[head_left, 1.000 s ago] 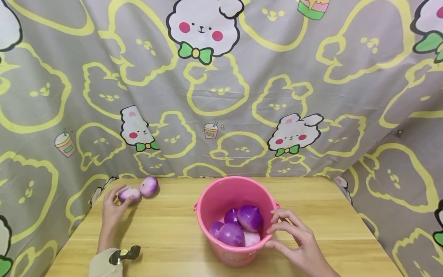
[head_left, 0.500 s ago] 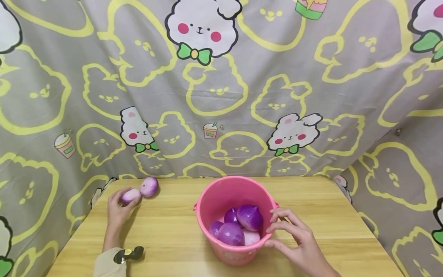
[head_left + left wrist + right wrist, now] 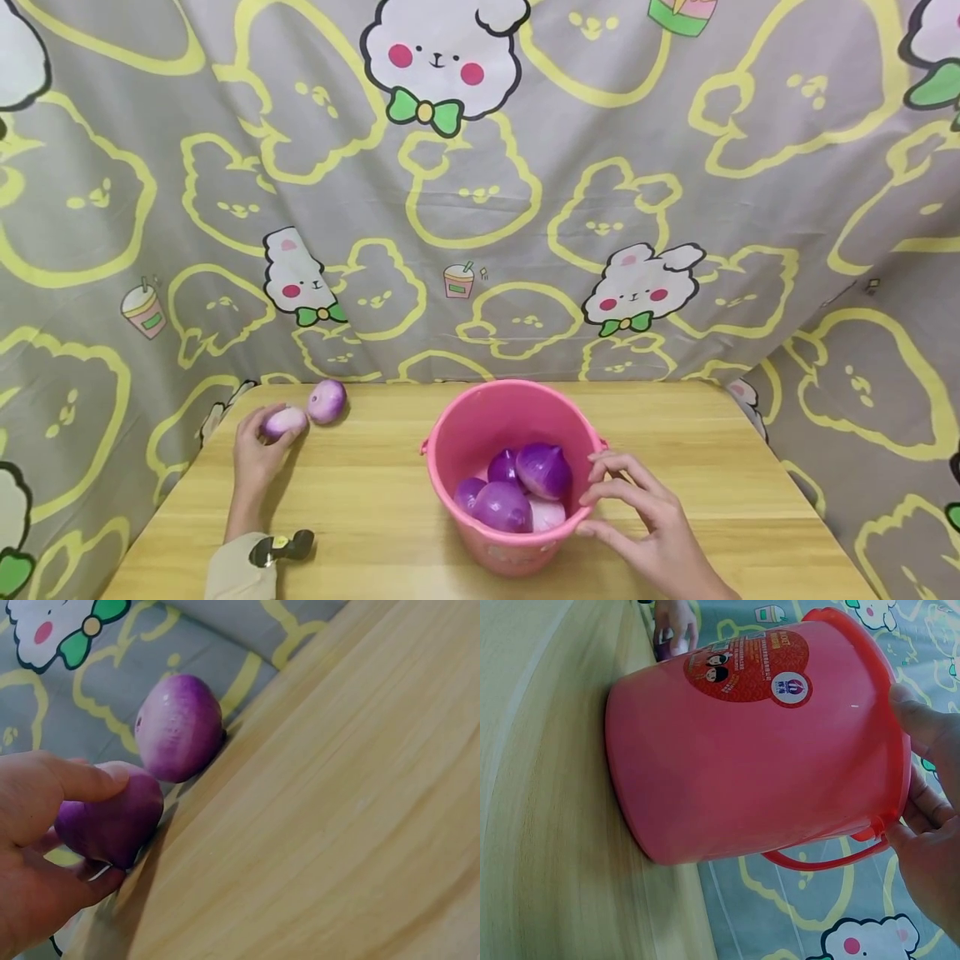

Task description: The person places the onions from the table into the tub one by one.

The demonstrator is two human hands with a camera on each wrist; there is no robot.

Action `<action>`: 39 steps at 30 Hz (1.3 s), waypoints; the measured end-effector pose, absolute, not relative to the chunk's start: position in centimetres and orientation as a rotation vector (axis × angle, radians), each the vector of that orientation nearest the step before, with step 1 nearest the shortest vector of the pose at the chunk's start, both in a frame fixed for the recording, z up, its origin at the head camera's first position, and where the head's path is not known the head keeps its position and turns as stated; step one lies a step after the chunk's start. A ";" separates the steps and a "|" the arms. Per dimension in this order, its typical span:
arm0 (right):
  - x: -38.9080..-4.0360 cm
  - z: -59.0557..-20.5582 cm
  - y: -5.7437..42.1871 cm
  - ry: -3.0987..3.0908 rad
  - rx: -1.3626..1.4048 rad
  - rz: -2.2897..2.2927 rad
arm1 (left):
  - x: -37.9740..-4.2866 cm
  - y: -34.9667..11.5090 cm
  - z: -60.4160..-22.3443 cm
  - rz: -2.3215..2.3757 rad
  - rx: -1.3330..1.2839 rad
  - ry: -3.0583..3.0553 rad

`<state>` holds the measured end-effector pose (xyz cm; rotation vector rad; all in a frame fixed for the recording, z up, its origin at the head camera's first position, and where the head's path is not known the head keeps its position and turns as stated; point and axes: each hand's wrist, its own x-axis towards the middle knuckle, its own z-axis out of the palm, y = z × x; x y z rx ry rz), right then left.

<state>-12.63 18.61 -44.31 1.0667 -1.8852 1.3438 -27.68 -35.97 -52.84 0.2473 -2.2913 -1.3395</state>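
On the far left of the table, my left hand [image 3: 258, 454] grips a purple-and-white onion [image 3: 285, 423], thumb on the near side and fingers behind it. The left wrist view shows the thumb across the top of this onion [image 3: 124, 817], low by the tabletop. A second onion [image 3: 327, 402] lies just beyond it. My right hand [image 3: 648, 517] holds the rim of a pink bucket [image 3: 517, 557] on its right side, fingertips and thumb spread along the edge. Several purple onions [image 3: 502, 507] and a whiter one [image 3: 546, 514] lie inside the bucket.
The wooden table [image 3: 360, 500] ends at a grey curtain [image 3: 510, 275] with yellow outlines and white cartoon animals. A red handle [image 3: 817, 862] hangs on the bucket's side in the right wrist view. A black strap mount [image 3: 281, 548] sits on my left sleeve [image 3: 240, 571].
My left hand has shifted slightly right and its fingers have closed around the nearer onion. My right hand and the bucket stay where they were.
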 end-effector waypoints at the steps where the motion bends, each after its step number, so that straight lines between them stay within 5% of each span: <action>1: -12.6 -44.3 18.6 -1.887 1.063 1.342 | -27.7 -36.0 -52.8 -1.331 0.245 -2.289; 39: -12.7 -44.8 18.9 -1.909 1.040 1.325 | -26.9 -35.4 -51.3 -1.277 0.216 -2.181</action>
